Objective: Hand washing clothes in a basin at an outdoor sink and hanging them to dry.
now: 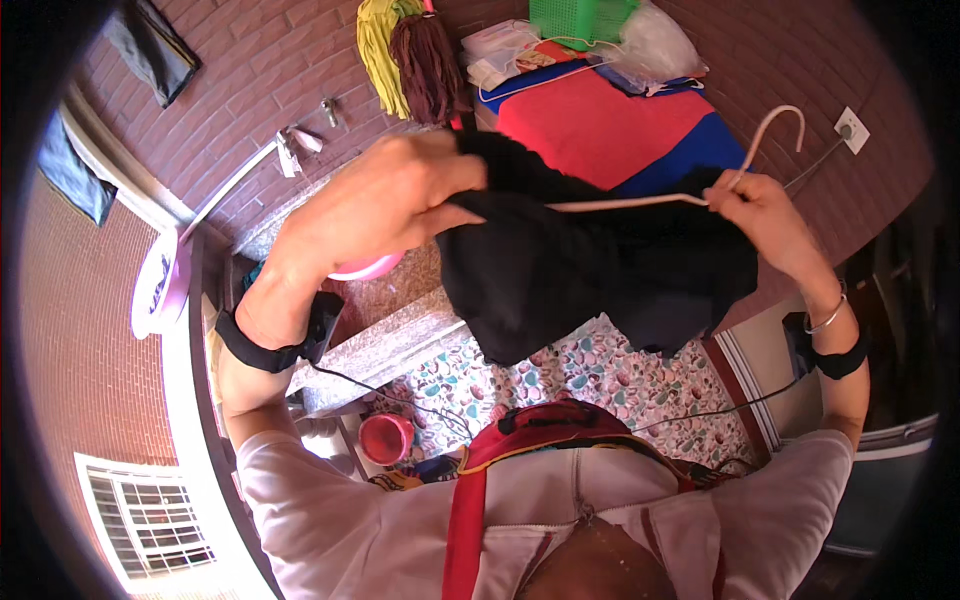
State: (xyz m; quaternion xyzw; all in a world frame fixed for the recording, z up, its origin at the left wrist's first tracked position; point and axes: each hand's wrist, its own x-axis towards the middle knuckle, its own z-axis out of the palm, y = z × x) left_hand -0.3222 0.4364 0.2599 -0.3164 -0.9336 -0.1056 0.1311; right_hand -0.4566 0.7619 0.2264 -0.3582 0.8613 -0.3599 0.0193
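Observation:
A dark cloth garment [570, 277] hangs spread between my two hands, its lower edge falling in uneven folds. Pinched in my left hand [390, 199] is the garment's upper left part. My right hand [765, 217] grips a pale clothes hanger [630, 202] close to the base of its hook, near the garment's upper right edge. The hook sticks up above that hand, while the hanger's bar runs left and passes behind or into the black cloth. How far the bar reaches inside the garment is hidden.
Red-and-blue cloth [600, 120] covers a surface beyond, bearing a green plastic basket [581, 22], a plastic bag [660, 45] and another wire hanger. Mop heads [427, 67] hang at the brick wall beside a tap [328, 112]. A pink basin [367, 266] sits behind my left forearm; a red bucket [385, 439] stands below.

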